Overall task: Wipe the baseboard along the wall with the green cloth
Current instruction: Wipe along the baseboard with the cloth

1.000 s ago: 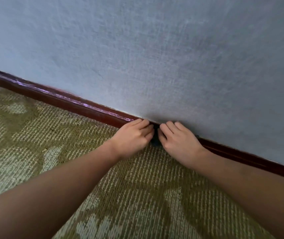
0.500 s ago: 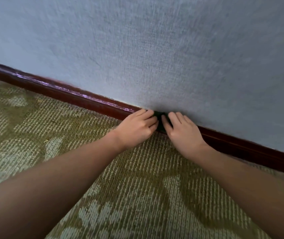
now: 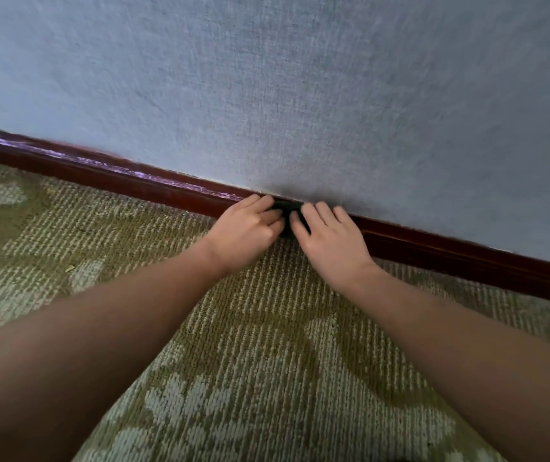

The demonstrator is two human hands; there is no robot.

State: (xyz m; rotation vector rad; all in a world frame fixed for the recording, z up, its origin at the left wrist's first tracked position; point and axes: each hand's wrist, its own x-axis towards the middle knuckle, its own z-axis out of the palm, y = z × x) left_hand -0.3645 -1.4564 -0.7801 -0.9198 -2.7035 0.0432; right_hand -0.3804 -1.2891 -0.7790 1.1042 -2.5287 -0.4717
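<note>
Against the baseboard (image 3: 133,185), the green cloth (image 3: 288,211) shows only as a dark sliver between the two hands. The bent fingers of the left hand (image 3: 246,233) and the straighter fingers of the right hand (image 3: 330,241) cover the rest, so its shape and colour are hard to tell. Both thumbs are out of sight. The baseboard runs off both side edges of the picture, and both forearms are cut off by the edges too. A speck (image 3: 70,268) on the carpet (image 3: 267,328), below the baseboard's left stretch, is too small to name.

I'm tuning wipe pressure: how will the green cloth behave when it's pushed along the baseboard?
Likely floppy and light: the green cloth sits bunched small between the left hand and right hand. It may drag rather than slide on the scuffed baseboard.
</note>
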